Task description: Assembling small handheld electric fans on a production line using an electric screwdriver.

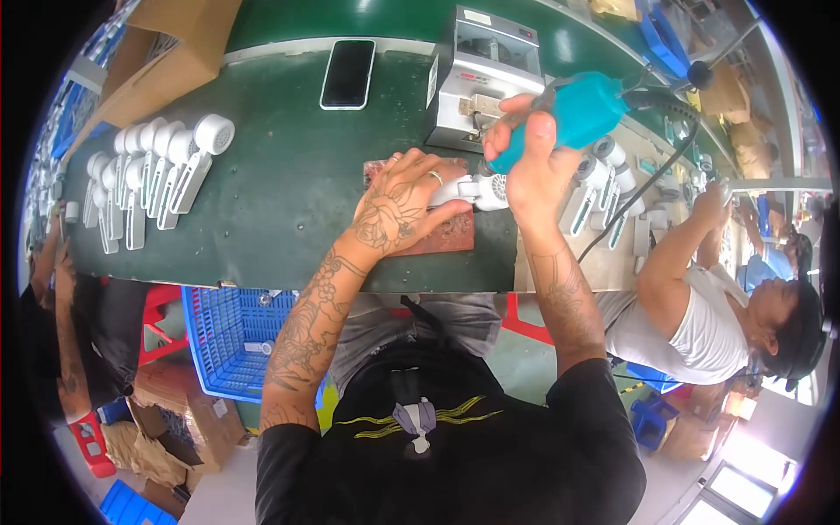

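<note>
My left hand [395, 203] is closed over a white handheld device with a round grille head [493, 191]. It holds the device down on a reddish-brown pad [442, 242], hiding most of its handle. My right hand [541, 171] is wrapped round a teal electric screwdriver [588, 109], from which a black cord [652, 181] trails. The screwdriver is tilted over the bench just beyond the device. Its tip is hidden behind my fingers. A grey metal machine [481, 66], looking like a screw feeder, stands right behind my right hand.
A phone [348, 75] lies on the green bench [289, 175]. Several similar white devices [179, 162] stand in rows at the left; more [595, 188] lie at the right. A cardboard box [175, 61] is at the far left. A blue basket [206, 350] sits below the edge. Co-workers flank me.
</note>
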Available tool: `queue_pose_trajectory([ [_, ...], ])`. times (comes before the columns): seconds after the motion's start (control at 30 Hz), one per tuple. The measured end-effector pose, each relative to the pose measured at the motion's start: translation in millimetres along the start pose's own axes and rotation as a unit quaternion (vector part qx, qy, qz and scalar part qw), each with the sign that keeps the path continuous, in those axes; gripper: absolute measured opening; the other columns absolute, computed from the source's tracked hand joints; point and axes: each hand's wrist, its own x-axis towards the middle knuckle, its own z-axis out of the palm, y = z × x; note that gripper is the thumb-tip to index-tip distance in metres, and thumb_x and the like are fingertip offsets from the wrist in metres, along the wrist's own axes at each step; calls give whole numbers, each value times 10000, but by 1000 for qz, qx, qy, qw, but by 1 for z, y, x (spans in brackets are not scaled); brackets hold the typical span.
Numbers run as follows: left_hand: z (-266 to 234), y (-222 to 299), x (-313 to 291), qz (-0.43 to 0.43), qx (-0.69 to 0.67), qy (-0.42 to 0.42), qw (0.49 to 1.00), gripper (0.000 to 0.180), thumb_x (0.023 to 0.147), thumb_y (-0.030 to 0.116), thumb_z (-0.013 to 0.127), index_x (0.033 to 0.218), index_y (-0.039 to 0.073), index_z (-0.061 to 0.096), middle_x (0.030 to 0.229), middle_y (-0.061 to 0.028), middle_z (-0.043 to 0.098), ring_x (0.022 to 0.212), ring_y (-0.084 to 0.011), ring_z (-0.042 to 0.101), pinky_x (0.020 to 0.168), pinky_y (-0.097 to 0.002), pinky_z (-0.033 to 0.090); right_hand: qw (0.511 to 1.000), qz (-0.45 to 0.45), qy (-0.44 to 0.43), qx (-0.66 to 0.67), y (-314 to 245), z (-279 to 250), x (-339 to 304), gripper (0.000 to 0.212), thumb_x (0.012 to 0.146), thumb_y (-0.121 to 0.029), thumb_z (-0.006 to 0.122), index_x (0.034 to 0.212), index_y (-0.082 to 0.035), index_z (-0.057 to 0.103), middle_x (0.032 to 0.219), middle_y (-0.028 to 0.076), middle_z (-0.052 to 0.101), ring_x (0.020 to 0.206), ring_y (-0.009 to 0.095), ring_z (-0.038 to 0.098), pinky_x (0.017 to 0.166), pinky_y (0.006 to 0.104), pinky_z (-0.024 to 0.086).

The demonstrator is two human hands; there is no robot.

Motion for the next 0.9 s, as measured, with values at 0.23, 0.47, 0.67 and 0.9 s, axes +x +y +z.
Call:
queue_pose_trajectory([
  [0.23,5,-4,-3,0,19,0,1000,464,921,459,648,1208,95,675,1139,-108,639,1082,-301,571,1001,-451,435,999,29,-9,14,20,1,-6,443,1028,-411,562,984,29,559,681,80,549,597,181,558,550,321,472],
  [0.47,1,3,0,-4,47,-1,999,484,930,474,626,1202,75,665,1158,-127,629,1113,-323,565,1011,-486,431,999,14,-4,41,28,1,-8,393,1027,-373,574,937,8,531,683,81,541,593,186,546,553,326,469],
  [0.67,10,-5,-6,-2,82,25,996,500,926,487,625,1217,81,655,1165,-126,629,1128,-324,565,1030,-480,427,999,35,16,-2,16,-1,-1,421,1042,-389,543,974,27,553,680,70,543,597,178,555,567,319,472],
  [0.9,-5,5,-1,-25,-17,-8,1000,351,945,341,627,1242,158,663,1191,-120,634,1088,-378,571,1003,-494,435,991,-72,61,-96,12,1,45,427,1059,-392,503,1021,27,579,685,59,574,604,164,577,574,298,467],
])
